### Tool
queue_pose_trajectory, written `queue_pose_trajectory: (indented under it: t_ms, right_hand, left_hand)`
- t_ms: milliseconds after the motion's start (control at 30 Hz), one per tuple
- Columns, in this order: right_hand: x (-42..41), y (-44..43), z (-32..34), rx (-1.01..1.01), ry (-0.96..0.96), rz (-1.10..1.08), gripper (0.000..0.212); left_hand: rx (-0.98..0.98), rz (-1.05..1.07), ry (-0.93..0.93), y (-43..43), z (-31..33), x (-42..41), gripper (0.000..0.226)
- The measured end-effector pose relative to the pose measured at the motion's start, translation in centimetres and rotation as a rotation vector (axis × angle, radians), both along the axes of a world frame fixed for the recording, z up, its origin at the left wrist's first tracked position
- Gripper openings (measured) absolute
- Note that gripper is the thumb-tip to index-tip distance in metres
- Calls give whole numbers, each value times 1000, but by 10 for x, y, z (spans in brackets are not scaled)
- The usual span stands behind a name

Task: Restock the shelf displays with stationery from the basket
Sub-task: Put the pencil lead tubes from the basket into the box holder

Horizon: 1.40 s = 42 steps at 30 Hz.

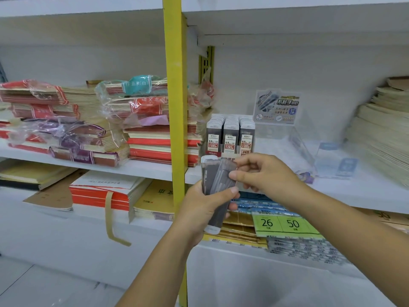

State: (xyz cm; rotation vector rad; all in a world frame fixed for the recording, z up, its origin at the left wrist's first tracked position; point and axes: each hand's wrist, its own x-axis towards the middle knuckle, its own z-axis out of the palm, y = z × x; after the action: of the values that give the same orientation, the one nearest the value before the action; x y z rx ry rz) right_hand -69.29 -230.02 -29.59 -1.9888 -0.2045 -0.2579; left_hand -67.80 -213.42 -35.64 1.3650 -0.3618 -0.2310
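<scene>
While the white shelf (287,191) is carrying most of the stock, exercise books (152,138) are lying in wrapped stacks left of the yellow post (176,107), and paper piles (385,134) are filling its far right end. Between them a clear stand (285,134) is sitting almost bare, likely awaiting goods. Just right of the post, the lead display (230,135) is standing with three rows of dark cases facing forward, labels out so a shopper can read them. The basket is not showing anywhere.

Directly in front of that display, the left hand (205,204) is wrapping closed around a small bundle of lead cases (218,185), thumb pressing across their fronts, probably to keep them squared as a supply. The right hand (263,171) is pinching narrowly, thumb and forefinger closing on the top of one tilted case, seemingly peeling it off the bundle to slot into a row.
</scene>
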Motion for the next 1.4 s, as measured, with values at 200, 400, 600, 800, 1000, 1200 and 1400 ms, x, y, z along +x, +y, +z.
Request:
queue_pose_trajectory:
  t_ms: [200,400,600,800,1000,1200,1400]
  right_hand:
    - [1,-13,0,97,-64,-10,21]
    - [0,-11,-5,114,-44,-8,30]
    - [-1,-17,1,142,-123,-34,34]
    - [-5,-20,-7,366,-49,126,19]
    - [-6,-25,-15,324,-48,33,17]
    - [-11,-26,-8,-126,-15,-39,27]
    - [-13,-21,15,-309,21,43,34]
  left_hand:
    - [-54,-145,-1,3,2,-1,36]
    - [-58,-42,-32,-2,0,-1,41]
    - [-129,-53,46,8,0,2,59]
    - [-52,-45,38,17,-2,4,48]
    - [-66,52,44,23,-4,11,60]
    - [-42,196,-34,21,-4,16,47]
    - [-58,166,-49,21,1,16,34]
